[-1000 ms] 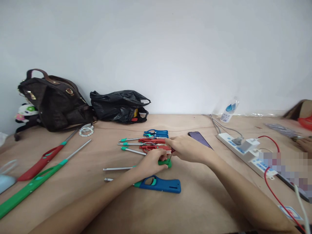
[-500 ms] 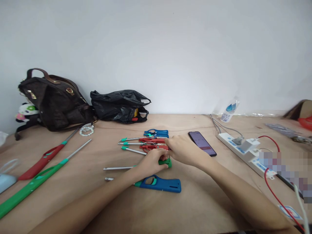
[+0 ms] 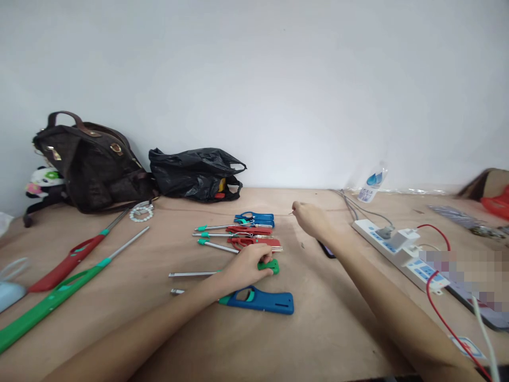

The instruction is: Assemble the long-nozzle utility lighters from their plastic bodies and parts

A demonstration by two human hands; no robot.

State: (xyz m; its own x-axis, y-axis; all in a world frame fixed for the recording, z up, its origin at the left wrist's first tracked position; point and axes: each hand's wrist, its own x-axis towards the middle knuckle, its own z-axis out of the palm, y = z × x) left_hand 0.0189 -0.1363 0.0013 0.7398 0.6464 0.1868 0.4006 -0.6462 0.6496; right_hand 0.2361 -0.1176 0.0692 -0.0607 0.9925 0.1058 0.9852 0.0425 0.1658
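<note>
My left hand [image 3: 251,261] is closed over the handle of a green lighter [image 3: 272,267], whose long metal tube [image 3: 193,274] points left. My right hand [image 3: 312,220] is raised to the right of the lighters, fingertips pinched on a thin pin-like piece [image 3: 290,213] too small to name. Nearest me lies a blue lighter [image 3: 274,302], its tube partly behind my left forearm. Beyond my left hand are opened red lighters [image 3: 260,242] with metal tubes, a small clear part [image 3: 277,248] and blue handle pieces [image 3: 262,217].
A phone [image 3: 326,249] is mostly hidden under my right forearm. To the right runs a power strip [image 3: 382,241] with plugs and cables; a bottle [image 3: 371,183] leans by the wall. Left are a long red lighter [image 3: 66,268], a long green one [image 3: 51,302], a backpack [image 3: 91,164] and a black plastic bag [image 3: 191,172].
My right hand has left the green lighter and moved right and away from me, carrying the thin piece. The clear part by the red lighter now shows. My left hand stays put.
</note>
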